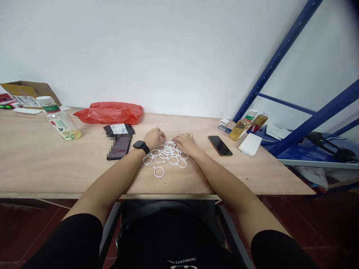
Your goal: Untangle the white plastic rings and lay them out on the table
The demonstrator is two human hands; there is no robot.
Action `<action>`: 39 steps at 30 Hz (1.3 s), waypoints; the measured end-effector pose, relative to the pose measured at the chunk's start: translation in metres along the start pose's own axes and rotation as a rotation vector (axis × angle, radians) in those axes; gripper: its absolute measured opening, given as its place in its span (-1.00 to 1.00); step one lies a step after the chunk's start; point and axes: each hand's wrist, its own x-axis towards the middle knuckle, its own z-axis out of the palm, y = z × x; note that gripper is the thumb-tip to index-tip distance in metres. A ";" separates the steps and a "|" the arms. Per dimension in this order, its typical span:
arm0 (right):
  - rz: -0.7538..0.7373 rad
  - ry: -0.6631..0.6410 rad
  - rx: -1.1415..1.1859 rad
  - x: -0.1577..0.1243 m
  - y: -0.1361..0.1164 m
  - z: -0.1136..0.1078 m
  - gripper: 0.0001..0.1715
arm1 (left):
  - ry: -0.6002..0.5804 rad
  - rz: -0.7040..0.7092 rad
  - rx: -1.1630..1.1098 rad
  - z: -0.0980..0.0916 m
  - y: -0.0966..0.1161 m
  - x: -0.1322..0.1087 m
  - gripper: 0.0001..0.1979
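A heap of several white plastic rings (167, 155) lies on the wooden table (42, 164) straight ahead. My left hand (154, 138), with a black watch on its wrist, rests at the heap's far left edge with its fingers curled in. My right hand (185, 142) sits at the heap's far right edge, fingers bent down onto the rings. Both hands touch the pile; what the fingers grip is too small to make out. One ring (158, 171) lies apart, nearer to me.
A black packet (119, 142) and a red plastic bag (110, 112) lie left of the hands, with a bottle (60, 123) and cardboard box (25, 90) further left. A dark phone (220, 145), white power bank (250, 144), two bottles (243, 125) and blue shelving (308, 123) stand right.
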 end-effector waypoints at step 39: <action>0.056 0.232 0.330 0.015 0.000 0.001 -0.74 | 0.033 0.068 -0.358 -0.001 0.004 -0.008 -0.78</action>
